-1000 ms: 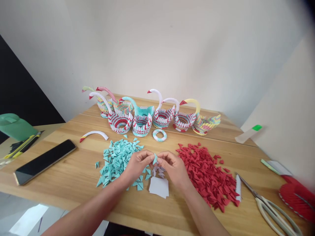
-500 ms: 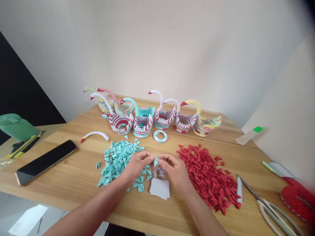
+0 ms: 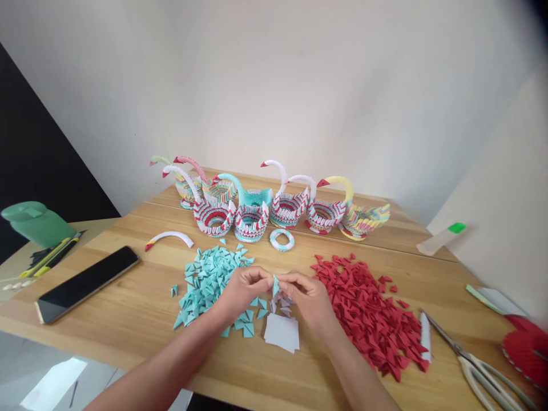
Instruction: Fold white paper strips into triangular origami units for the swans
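Note:
Between my two hands is a small folded teal paper piece [image 3: 275,285], pinched by the fingertips of both. My left hand [image 3: 245,289] is beside the pile of teal folded pieces [image 3: 209,274]. My right hand [image 3: 309,297] is left of the pile of red folded pieces [image 3: 372,314]. White folded pieces [image 3: 284,306] lie just under the hands, partly hidden by them. Nearer the table's front edge lies a small stack of white paper [image 3: 281,332]. A teal and white paper ring [image 3: 281,240] rests beyond the hands.
Paper swans [image 3: 252,221] stand in a group at the back of the wooden table [image 3: 128,308]. A curved white neck piece [image 3: 170,237] and a phone [image 3: 88,284] lie at the left. Scissors [image 3: 471,362] and a green-capped tube [image 3: 440,240] are at the right.
The whole view has shifted slightly, so the table's things appear a little further right. Both hands still pinch the teal piece, which now looks narrower and more upright.

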Demonstrator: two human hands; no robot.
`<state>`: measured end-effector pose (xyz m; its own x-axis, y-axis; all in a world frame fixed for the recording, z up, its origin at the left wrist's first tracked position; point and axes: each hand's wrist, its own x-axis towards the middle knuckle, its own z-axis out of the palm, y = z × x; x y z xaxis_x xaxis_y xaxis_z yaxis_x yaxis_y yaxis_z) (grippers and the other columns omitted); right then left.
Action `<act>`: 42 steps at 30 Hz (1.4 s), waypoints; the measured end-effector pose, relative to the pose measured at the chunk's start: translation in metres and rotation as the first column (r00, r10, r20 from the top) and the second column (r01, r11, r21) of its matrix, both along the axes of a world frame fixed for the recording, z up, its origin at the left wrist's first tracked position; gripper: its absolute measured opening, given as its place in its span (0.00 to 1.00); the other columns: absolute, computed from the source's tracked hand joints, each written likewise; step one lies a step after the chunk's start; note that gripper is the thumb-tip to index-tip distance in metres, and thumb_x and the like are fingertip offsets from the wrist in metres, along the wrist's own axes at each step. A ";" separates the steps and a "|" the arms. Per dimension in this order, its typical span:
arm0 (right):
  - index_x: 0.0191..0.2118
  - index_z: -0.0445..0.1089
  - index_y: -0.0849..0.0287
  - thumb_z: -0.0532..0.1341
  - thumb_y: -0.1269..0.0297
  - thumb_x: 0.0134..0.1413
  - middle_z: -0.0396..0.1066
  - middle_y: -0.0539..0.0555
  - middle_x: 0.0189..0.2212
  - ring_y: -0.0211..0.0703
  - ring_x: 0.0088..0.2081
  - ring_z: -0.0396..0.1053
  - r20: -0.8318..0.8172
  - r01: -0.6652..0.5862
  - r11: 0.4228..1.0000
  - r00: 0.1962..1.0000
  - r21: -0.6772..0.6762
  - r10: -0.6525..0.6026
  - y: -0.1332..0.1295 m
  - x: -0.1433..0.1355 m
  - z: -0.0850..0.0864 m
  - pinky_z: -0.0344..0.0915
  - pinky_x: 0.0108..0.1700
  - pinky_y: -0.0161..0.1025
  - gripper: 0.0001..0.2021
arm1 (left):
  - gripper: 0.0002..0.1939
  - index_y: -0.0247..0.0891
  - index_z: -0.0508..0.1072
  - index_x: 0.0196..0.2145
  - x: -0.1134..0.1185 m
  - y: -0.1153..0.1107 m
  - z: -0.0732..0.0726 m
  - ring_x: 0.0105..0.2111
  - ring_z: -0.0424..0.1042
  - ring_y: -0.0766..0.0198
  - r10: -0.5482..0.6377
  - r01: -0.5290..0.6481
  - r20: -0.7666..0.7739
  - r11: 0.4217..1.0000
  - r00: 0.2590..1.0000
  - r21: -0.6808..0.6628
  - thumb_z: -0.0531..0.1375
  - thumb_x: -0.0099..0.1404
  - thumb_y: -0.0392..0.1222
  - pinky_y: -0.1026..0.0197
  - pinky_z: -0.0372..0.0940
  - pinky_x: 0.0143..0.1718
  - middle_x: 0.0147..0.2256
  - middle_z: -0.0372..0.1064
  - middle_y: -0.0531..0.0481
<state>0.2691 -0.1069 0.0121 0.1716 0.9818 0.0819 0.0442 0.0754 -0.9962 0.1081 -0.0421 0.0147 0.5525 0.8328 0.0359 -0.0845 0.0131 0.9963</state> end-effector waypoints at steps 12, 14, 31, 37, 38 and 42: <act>0.36 0.80 0.54 0.64 0.64 0.54 0.75 0.51 0.30 0.41 0.32 0.72 0.201 0.048 0.987 0.976 0.153 -0.079 -0.002 0.000 0.001 0.67 0.34 0.35 0.06 | 0.18 0.35 0.71 0.24 0.001 -0.001 -0.003 0.26 0.68 0.66 -0.063 0.071 0.076 0.991 0.995 -0.110 0.62 0.62 0.52 0.64 0.63 0.33 0.23 0.70 0.52; 0.37 0.79 0.55 0.64 0.63 0.55 0.76 0.51 0.31 0.41 0.32 0.73 0.193 0.066 0.986 0.976 0.156 -0.096 -0.002 0.000 0.000 0.68 0.35 0.36 0.07 | 0.20 0.35 0.71 0.25 0.001 -0.001 -0.006 0.27 0.70 0.65 -0.112 0.136 0.148 0.977 0.983 -0.162 0.61 0.63 0.55 0.63 0.64 0.35 0.24 0.72 0.51; 0.37 0.80 0.53 0.62 0.66 0.57 0.75 0.52 0.31 0.41 0.34 0.71 0.298 0.054 0.970 0.946 0.238 -0.126 -0.001 -0.001 0.000 0.67 0.36 0.36 0.08 | 0.08 0.36 0.72 0.22 0.002 -0.003 0.000 0.25 0.69 0.65 0.032 -0.021 -0.120 0.995 0.992 0.092 0.62 0.56 0.41 0.63 0.64 0.33 0.22 0.72 0.52; 0.38 0.79 0.56 0.63 0.60 0.55 0.77 0.53 0.33 0.42 0.31 0.73 0.167 0.111 0.986 0.977 0.121 -0.130 -0.002 -0.001 0.003 0.70 0.33 0.37 0.09 | 0.10 0.37 0.76 0.25 -0.001 -0.003 0.003 0.27 0.71 0.64 0.045 -0.030 -0.100 0.988 0.994 0.150 0.62 0.59 0.44 0.63 0.64 0.33 0.24 0.75 0.51; 0.39 0.78 0.56 0.63 0.59 0.55 0.77 0.53 0.32 0.42 0.30 0.73 0.140 0.117 0.988 0.982 0.097 -0.130 -0.002 -0.001 0.003 0.70 0.32 0.37 0.10 | 0.10 0.37 0.76 0.25 -0.002 -0.002 0.003 0.27 0.71 0.64 0.043 -0.032 -0.080 0.991 0.996 0.133 0.62 0.59 0.45 0.63 0.65 0.34 0.25 0.75 0.51; 0.37 0.79 0.57 0.65 0.59 0.53 0.77 0.52 0.30 0.41 0.29 0.73 0.090 0.103 0.993 0.990 0.063 -0.109 -0.001 0.000 0.000 0.70 0.32 0.36 0.09 | 0.11 0.36 0.75 0.26 -0.001 0.001 0.002 0.25 0.71 0.65 -0.009 0.009 0.000 0.999 1.000 0.032 0.64 0.58 0.47 0.63 0.66 0.32 0.23 0.74 0.51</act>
<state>0.2690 -0.1077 0.0121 0.2636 0.9515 0.1586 0.1472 0.1228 -0.9815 0.1066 -0.0413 0.0167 0.5603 0.8259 0.0624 -0.0849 -0.0177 0.9962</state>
